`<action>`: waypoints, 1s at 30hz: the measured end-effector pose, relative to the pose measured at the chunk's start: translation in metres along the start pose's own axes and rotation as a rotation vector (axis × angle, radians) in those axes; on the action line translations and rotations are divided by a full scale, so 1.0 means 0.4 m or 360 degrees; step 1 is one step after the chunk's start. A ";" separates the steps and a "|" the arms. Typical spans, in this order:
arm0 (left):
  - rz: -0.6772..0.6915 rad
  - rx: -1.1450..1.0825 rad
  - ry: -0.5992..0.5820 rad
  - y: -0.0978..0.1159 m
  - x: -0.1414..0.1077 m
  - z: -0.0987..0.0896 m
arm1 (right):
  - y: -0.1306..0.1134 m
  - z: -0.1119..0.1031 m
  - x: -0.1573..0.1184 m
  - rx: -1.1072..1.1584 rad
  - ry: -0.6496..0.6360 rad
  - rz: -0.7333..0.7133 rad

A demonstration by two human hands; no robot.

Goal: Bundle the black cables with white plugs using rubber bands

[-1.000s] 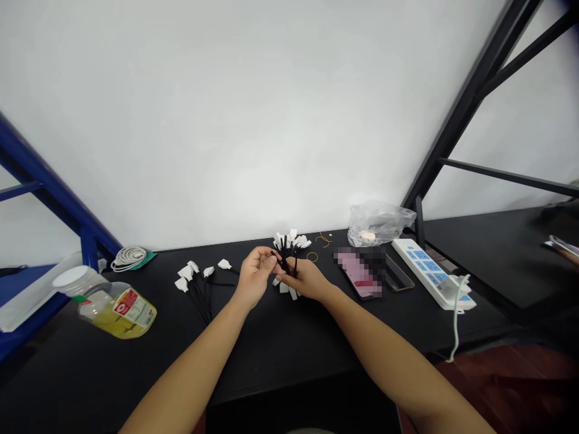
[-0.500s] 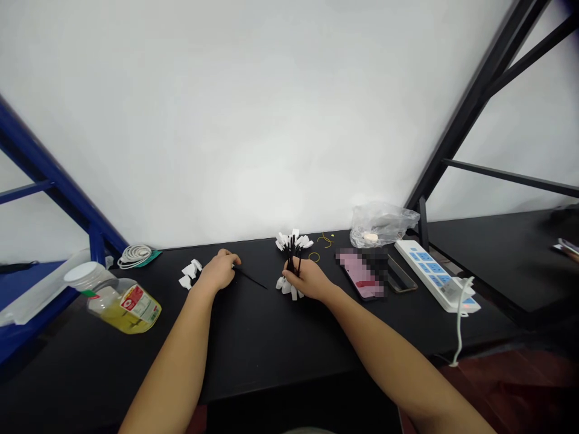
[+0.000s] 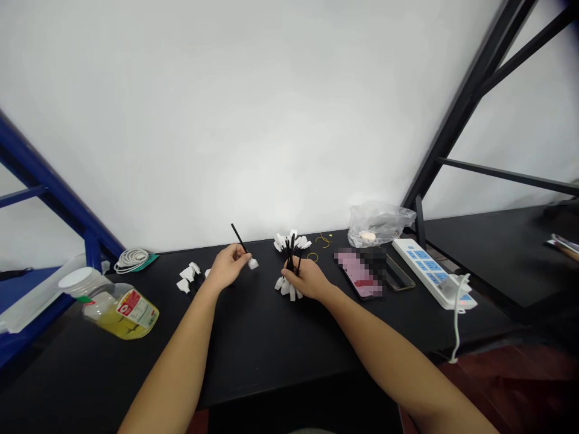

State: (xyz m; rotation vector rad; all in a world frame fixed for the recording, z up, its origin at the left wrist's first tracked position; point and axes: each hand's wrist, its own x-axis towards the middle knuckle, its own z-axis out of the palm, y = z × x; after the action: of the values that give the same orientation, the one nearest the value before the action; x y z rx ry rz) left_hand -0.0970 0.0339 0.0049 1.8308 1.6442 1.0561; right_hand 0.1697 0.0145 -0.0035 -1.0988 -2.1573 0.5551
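Observation:
My left hand (image 3: 227, 267) is closed in a pinch on a thin black stick (image 3: 239, 237) with a flat white end. It tilts, black end up toward the wall, white end low beside my fingertips. My right hand (image 3: 306, 278) is closed around a bundle of similar black sticks (image 3: 289, 252). White ends fan out both above and below my fingers, and my fingers hide part of the bundle. Left of my left hand lie several more white-ended sticks (image 3: 186, 274) on the black table, partly covered by that hand.
A clear jar (image 3: 115, 304) of yellow liquid and a coiled white cable (image 3: 132, 259) are at the left. Yellow rubber bands (image 3: 313, 257), a pink-screened phone (image 3: 359, 272), a second phone-like object (image 3: 400, 274), a plastic bag (image 3: 382, 222) and a power strip (image 3: 432, 271) are at the right.
My left hand has moved slightly right from the loose sticks. The stick in it has turned, its black end now up and its white end visible. My right hand keeps the bundle in place.

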 end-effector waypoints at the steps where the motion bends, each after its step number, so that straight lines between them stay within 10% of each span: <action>1: 0.0043 -0.0158 -0.0083 0.017 -0.007 0.015 | 0.000 0.001 0.000 0.0006 -0.0001 -0.0007; 7: 0.0163 -0.0475 -0.0599 0.099 -0.060 0.100 | -0.001 0.002 -0.004 0.0097 -0.0055 -0.0135; 13: 0.0251 -0.0236 -0.0581 0.120 -0.073 0.107 | 0.000 0.006 -0.004 0.0160 -0.0052 -0.0168; 17: 0.0358 0.0408 -0.0400 0.081 -0.051 0.039 | 0.002 0.006 -0.001 0.0114 0.0005 -0.0158; 21: -0.0020 0.1010 -0.0458 -0.021 -0.022 -0.070 | 0.000 0.002 -0.001 0.0076 -0.0019 -0.0143; 30: -0.0579 0.1061 -0.0570 -0.122 -0.010 -0.195 | -0.001 0.001 -0.001 0.0070 -0.0040 -0.0164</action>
State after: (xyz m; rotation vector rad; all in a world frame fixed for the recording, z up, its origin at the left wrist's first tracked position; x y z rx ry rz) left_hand -0.1884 0.0270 0.0135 1.8313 2.1277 0.0025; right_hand 0.1694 0.0138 -0.0038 -0.9562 -2.1985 0.5694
